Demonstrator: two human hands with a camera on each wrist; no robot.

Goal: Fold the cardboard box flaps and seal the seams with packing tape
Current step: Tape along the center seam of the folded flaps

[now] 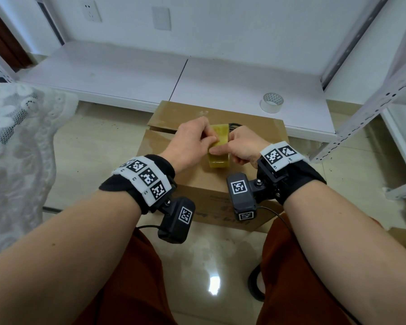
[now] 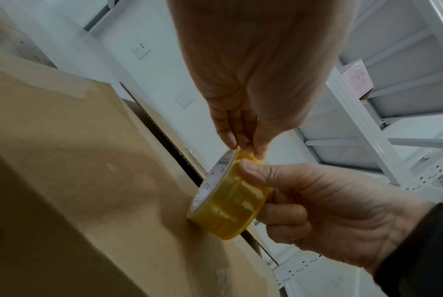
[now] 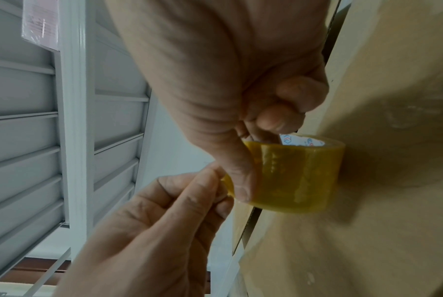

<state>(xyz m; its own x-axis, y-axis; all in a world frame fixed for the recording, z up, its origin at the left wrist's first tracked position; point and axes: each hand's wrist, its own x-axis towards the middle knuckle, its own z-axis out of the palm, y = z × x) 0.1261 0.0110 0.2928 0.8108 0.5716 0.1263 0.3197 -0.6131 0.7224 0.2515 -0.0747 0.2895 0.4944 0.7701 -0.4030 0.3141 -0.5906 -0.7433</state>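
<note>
Both hands on the yellow tape roll (image 1: pixel 218 146), which stands on edge atop the cardboard box (image 1: pixel 197 181).

My left hand (image 1: pixel 188 146) curls round the roll, fingers through its core; my right hand (image 1: pixel 242 146) pinches at the roll's outer wrap. Flaps lie folded, seam gapped. Another tape roll (image 1: pixel 272 102) sits on the white shelf (image 1: pixel 127 73).

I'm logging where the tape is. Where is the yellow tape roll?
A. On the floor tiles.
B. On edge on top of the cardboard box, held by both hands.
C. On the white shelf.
B: the yellow tape roll stands on edge on the cardboard box, gripped by the right hand and pinched by the left hand.
</note>
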